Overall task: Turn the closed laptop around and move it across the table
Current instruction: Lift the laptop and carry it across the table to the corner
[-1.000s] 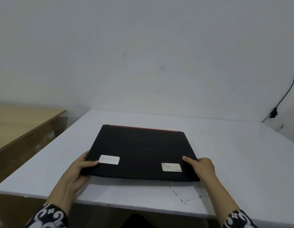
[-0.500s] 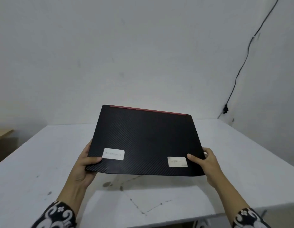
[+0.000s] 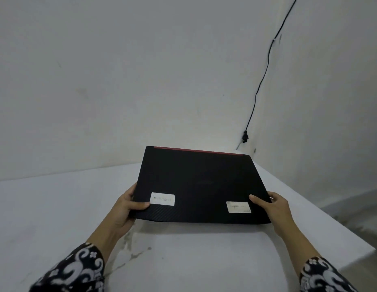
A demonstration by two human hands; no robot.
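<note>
Above the white tabletop (image 3: 204, 260), toward its far right corner, the closed laptop (image 3: 200, 184) is held in both hands, near edge clear of the surface with a shadow under it; can't tell if the far edge touches. Black textured lid faces up, red strip (image 3: 198, 150) along the far edge. Two white stickers sit near the near edge: left sticker (image 3: 162, 199) with handwriting, right sticker (image 3: 238, 207) too blurred to read. Left hand (image 3: 128, 207) grips the near left corner, thumb on the lid touching the left sticker, fingers wrapped underneath and hidden. Right hand (image 3: 276, 207) grips the near right corner, thumb on the lid just beside the right sticker, fingers clamped under the edge. Patterned black-and-white sleeves (image 3: 77, 268) on both forearms. Black cable (image 3: 265, 70) runs down the wall to a plug (image 3: 245, 137) behind the laptop.
</note>
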